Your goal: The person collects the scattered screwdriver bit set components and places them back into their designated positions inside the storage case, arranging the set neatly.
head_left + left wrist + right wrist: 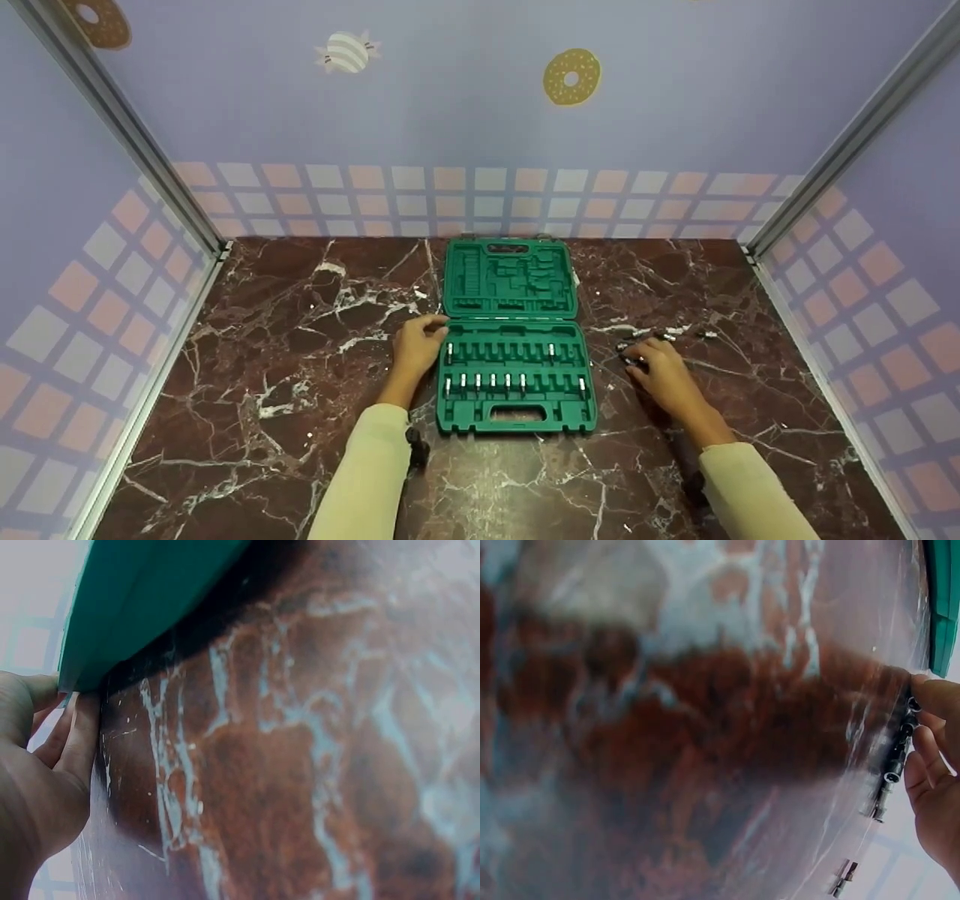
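Observation:
A green socket case (517, 416) lies unfolded on the table, its lid (510, 244) toward the back wall. Several small silver sockets (493, 381) stand in its two rows of slots. My left hand (417, 349) touches the left edge of the case near the hinge. In the left wrist view, thumb and straight fingers (82, 724) meet the corner of the case (127, 622). Right of the case, my right hand (664, 375) pinches a small dark socket (636, 362) low over the table. More sockets (892, 769) lie beside its fingertips.
Loose metal pieces lie beyond the right hand, one (706, 334) farthest right. The table (300, 465) has a dark red marbled top. Patterned panels close in the back and both sides, and the back panel (480, 112) stands close behind the lid.

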A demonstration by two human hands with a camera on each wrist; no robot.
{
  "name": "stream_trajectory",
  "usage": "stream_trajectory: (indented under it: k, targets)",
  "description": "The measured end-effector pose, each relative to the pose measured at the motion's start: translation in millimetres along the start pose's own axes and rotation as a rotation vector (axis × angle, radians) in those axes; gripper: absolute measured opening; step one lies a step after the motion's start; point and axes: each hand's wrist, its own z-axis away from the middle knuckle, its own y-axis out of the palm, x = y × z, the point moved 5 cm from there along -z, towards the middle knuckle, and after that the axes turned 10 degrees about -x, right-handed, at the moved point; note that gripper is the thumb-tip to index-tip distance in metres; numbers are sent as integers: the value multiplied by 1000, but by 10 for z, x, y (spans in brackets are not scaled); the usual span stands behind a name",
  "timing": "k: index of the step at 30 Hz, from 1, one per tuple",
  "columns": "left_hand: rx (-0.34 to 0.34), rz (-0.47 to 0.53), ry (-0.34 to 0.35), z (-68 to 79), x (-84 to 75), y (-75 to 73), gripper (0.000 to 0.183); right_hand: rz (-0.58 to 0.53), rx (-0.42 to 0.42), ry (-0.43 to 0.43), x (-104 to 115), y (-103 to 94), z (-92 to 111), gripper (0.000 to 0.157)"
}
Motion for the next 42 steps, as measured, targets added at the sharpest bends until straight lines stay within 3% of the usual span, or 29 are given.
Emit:
stream_trajectory:
  k: [15, 26, 42]
  targets:
    - [19, 4, -26, -2, 15, 1, 19, 43, -122, -141, 56, 31, 8, 14]
    - [18, -2, -20, 5, 14, 5, 19, -3, -83, -56, 80, 27, 38, 12]
    - [20, -15, -24, -5, 5, 12, 20, -137, -170, -1, 208, -70, 83, 17]
